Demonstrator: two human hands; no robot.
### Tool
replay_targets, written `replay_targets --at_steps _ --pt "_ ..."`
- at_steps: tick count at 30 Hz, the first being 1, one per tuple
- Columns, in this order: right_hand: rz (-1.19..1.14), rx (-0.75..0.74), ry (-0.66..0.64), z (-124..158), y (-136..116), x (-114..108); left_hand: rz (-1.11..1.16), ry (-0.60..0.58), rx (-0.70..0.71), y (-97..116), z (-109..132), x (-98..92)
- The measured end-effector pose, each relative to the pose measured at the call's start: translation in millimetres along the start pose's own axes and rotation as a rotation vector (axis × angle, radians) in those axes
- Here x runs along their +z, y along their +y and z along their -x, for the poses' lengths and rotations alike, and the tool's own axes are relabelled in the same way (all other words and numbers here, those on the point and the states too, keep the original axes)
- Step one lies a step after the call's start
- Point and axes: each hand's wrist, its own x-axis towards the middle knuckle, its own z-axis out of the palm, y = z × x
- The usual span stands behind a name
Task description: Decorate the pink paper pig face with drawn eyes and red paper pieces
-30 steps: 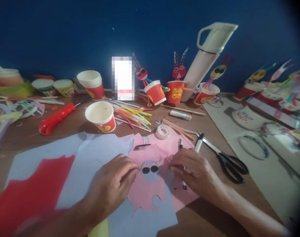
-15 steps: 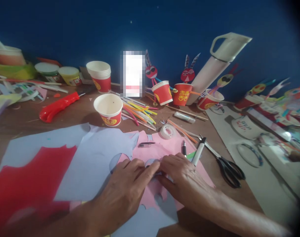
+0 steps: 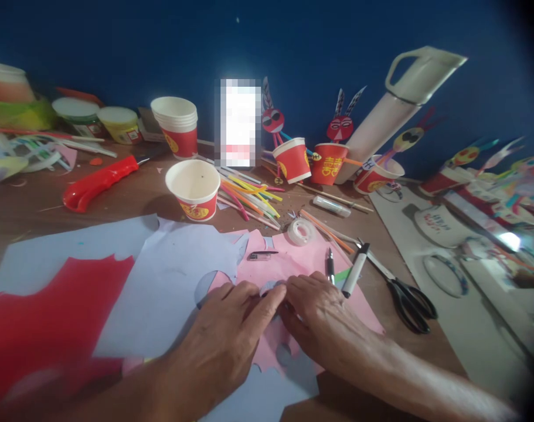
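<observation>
My left hand [image 3: 231,328] and my right hand [image 3: 317,310] meet over the pink paper [image 3: 288,264], their fingers curled inward and almost touching. Between the fingertips a small pale bluish patch [image 3: 270,286] shows. Whatever the fingers pinch is mostly hidden, and I cannot make it out. Just beyond the hands lies a small pen cap [image 3: 261,256]. Right of my right hand are a black-and-clear pen [image 3: 330,266] and a white marker [image 3: 356,271] with a black cap. The pink sheet has cut-out holes and overlaps pale blue paper [image 3: 174,275].
Black-handled scissors [image 3: 407,302] lie at the right. A tape roll [image 3: 300,232], coloured sticks [image 3: 253,199], a paper cup [image 3: 196,190] and a red-handled pointed tool [image 3: 102,183] are farther back. Red paper [image 3: 68,316] covers the left. Cup figures [image 3: 330,164] and a leaning flask [image 3: 387,117] line the wall.
The view has shifted slightly, so the things at the back sit a little differently in the frame. Both hands stay together in nearly the same place, with only slight finger movement.
</observation>
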Motion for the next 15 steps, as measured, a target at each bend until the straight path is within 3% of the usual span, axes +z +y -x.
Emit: replay_targets --at_steps 10,12,15 --pt "-0.260 0.072 0.066 36.4 -0.4 -25.5 -0.011 -0.010 0.005 1.3 0.8 -0.4" --pt "-0.241 0.094 0.132 38.1 10.2 -29.2 -0.015 0.020 0.021 0.9 0.6 -0.3" --pt "-0.027 0.158 0.348 31.9 41.0 -34.1 -0.013 0.107 0.102 -4.4 -1.8 0.7"
